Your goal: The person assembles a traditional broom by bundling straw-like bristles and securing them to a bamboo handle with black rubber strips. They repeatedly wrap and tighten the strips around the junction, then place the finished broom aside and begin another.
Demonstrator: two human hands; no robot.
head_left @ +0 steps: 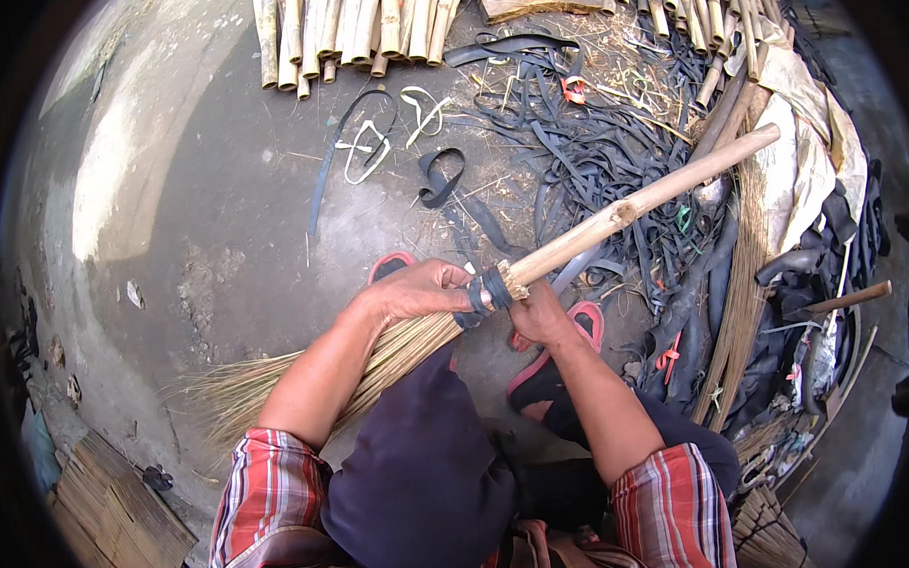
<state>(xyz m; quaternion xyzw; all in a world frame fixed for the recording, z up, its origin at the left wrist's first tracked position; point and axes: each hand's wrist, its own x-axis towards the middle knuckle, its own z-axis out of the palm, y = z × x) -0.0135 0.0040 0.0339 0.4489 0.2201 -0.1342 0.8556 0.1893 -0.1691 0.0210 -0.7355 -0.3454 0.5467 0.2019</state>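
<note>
A stick broom lies slantwise across my lap, its pale bristles point(397, 350) fanning out to the lower left under my left forearm. Its bamboo handle point(668, 186) points to the upper right. Dark rubber strips point(495, 287) are wound around the neck where bristles and handle meet. My left hand point(424, 289) is closed around the bristle side of the neck, thumb near the binding. Against the underside of the neck, just right of the binding, my right hand point(541, 315) is closed; the handle hides its fingertips, so I cannot see whether it also pinches a strip.
Bamboo poles point(358, 25) lie at the far side, with more at the far right. A tangled heap of black rubber strips point(599, 154) spreads beyond the handle. Long loose bristles point(739, 294) and a wooden-handled tool point(849, 297) lie at the right. Woven matting point(116, 503) is at the near left.
</note>
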